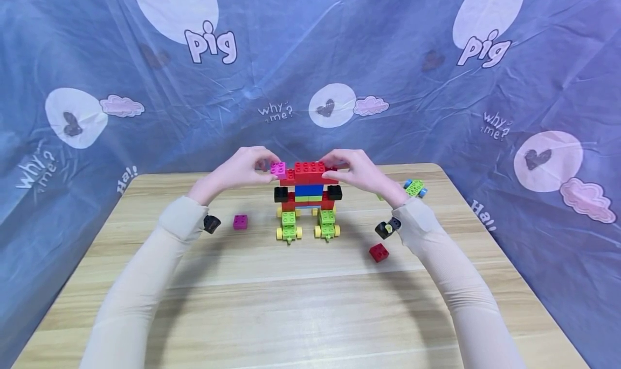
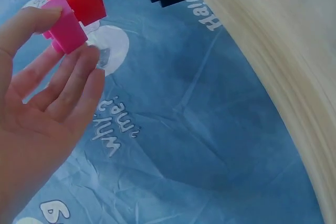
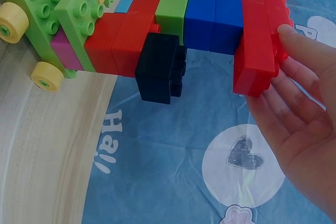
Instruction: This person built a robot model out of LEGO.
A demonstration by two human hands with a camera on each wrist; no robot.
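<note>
A figure of stacked toy bricks stands on the table, with a blue block in its middle and black bricks jutting out at the sides. Its green wheeled bases have yellow wheels. My left hand pinches a pink brick between thumb and fingers at the top left end, against a red brick; whether the two are joined I cannot tell. At the top right, my right hand grips the upper red brick, thumb on one side and fingers on the other.
A loose purple brick lies left of the figure and a loose red brick to the right front. Partly behind the right forearm is a green piece with blue wheels. A blue printed cloth hangs round the wooden table.
</note>
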